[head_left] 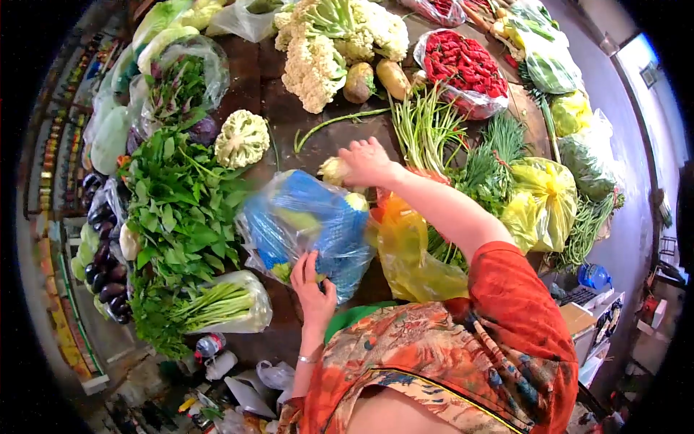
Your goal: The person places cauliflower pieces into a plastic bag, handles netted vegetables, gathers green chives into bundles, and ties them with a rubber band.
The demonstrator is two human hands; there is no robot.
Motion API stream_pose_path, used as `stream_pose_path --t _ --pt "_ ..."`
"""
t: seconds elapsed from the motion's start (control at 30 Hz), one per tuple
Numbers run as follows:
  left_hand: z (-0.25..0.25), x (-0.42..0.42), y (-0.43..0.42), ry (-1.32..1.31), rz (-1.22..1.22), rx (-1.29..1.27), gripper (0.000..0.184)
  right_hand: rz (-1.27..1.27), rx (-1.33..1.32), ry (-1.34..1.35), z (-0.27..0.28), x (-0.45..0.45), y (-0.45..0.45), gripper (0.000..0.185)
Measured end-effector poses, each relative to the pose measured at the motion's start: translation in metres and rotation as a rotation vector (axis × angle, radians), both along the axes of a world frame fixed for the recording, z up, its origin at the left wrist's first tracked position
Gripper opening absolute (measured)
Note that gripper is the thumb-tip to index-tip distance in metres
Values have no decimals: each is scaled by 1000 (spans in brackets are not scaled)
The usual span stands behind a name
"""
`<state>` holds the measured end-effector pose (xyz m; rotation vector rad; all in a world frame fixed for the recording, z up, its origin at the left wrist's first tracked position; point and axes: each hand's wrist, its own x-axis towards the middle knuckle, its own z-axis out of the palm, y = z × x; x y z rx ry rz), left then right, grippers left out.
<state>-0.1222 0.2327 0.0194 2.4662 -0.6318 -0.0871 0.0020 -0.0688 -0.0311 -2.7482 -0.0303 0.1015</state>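
Observation:
Near the centre of the head view, my right hand (366, 160) has its fingers curled over a small pale yellow vegetable (333, 171). Just below lies a blue mesh bag (329, 228) under clear plastic, with pale green vegetables partly visible inside. My left hand (313, 289) touches the bag's lower edge, thumb and fingers apart. A yellow plastic bag (408, 249) sits right of the blue one, under my right forearm. Above my right hand a long green stalk (336, 124) lies on the dark table (289, 108).
Leafy greens (173, 202), a cut cauliflower (242, 139) and eggplants (108, 267) lie left. Cauliflower (311, 69), potatoes (392, 78) and red chillies (463, 65) are at the back. Green stems (426, 130) and a tied yellow bag (546, 199) stand right.

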Motion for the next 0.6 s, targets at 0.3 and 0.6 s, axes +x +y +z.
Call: stream_pose_path --t 0.3,0.6 --pt "-2 3 -3 -5 -30 -1 69 -568 513 103 22 -93 -102 72" --pt "-8 5 -4 -60 -50 -39 67 -725 -63 153 -38 -65 -53 119"
